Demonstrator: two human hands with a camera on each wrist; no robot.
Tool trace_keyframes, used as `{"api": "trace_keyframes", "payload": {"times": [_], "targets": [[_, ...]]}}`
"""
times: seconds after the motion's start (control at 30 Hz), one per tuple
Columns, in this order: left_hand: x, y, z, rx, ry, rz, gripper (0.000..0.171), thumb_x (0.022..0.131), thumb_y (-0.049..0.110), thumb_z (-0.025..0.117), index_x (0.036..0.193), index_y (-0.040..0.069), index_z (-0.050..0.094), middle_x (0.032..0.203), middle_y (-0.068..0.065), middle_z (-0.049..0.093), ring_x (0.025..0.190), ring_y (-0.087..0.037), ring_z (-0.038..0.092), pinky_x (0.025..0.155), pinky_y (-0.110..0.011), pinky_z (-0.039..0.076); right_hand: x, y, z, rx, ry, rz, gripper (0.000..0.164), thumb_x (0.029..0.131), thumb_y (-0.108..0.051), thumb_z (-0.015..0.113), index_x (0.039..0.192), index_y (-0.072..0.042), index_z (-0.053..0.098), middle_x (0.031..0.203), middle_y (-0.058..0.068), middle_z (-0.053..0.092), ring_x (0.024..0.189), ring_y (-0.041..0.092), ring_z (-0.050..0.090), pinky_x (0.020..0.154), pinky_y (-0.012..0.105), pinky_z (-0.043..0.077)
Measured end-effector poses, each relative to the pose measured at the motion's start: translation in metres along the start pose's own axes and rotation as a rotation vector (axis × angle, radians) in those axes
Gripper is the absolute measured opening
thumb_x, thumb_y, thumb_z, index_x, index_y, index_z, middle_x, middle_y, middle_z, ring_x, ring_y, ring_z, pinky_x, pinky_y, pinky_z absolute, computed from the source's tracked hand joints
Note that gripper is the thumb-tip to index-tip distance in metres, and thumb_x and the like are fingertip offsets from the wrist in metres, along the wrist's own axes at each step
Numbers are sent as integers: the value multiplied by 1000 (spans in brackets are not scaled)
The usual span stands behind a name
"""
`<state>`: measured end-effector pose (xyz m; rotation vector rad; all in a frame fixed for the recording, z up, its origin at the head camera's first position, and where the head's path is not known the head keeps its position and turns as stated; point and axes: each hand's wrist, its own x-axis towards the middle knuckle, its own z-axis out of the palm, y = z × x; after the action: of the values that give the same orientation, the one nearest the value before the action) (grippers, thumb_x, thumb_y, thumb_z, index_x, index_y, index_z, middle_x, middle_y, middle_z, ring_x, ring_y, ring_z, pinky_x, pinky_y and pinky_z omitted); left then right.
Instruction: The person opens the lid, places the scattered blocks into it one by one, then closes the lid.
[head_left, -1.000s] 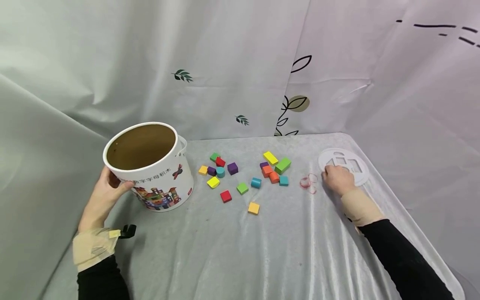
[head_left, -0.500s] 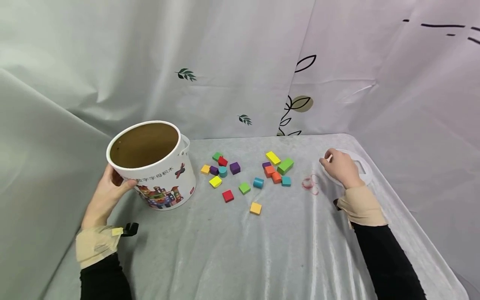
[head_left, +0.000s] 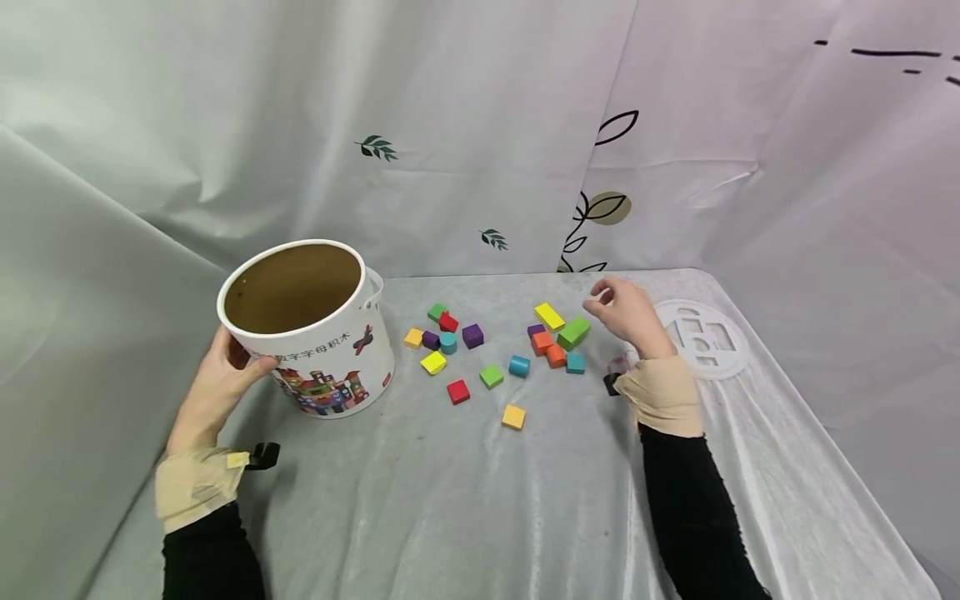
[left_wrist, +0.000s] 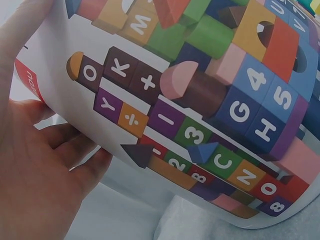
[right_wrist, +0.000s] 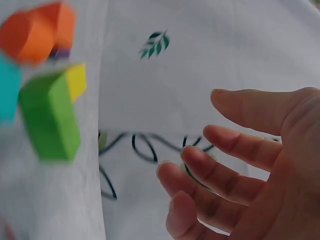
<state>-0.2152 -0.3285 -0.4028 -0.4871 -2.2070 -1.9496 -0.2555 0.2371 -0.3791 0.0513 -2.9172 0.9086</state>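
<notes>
A large white bucket (head_left: 337, 367), printed with colourful toy blocks, stands tilted at the left of the table. My left hand (head_left: 213, 392) holds its lower left side, thumb across the front and fingers curled behind; the left wrist view shows the print close up. Above the table, my right hand (head_left: 626, 312) hovers with nothing in its loosely bent, spread fingers. Nearest to it is a green block (head_left: 573, 333), with a yellow block (head_left: 550, 316), an orange block (head_left: 542, 342) and a teal block (head_left: 575, 363) close by.
A white lid with cut-out shapes (head_left: 731, 360) lies flat at the right. Reddish-pink rings (head_left: 621, 364) are partly hidden by the right wrist. More blocks lie mid-table, among them a purple cube (head_left: 472, 336) and a red cube (head_left: 458, 392). A curtain hangs behind.
My right hand has lifted off the white lid and moved left toward the blocks, uncovering the lid. My left hand stays on the bucket. The view has shifted slightly.
</notes>
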Motion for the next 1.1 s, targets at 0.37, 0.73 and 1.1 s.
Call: {"api": "trace_keyframes", "payload": {"times": [0.37,0.73,1.1], "targets": [[-4,-3,-1,4,8,-13,84,87,-3,70,155,16,25,140,-23,34,119,-21,41,89,-20,38,13,-53,35,102,-123,-76,28,93,-22,66,117,-8,61,104,14,62,85,28,56,71,39,45],[0,-2,-3,92,11,-39,85,88,-1,70,156,20,23,139,-21,36,120,-22,40,89,-18,37,32,-92,76,25,-289,-171,31,93,-23,67,123,-13,62,110,11,62,93,27,57,77,40,47],[-1,-3,-4,102,27,-49,84,88,-2,69,155,16,22,135,-20,37,118,-17,41,88,-17,37,49,-103,106,86,-326,-127,38,92,-21,69,128,-15,59,108,10,59,90,27,55,76,39,47]]}}
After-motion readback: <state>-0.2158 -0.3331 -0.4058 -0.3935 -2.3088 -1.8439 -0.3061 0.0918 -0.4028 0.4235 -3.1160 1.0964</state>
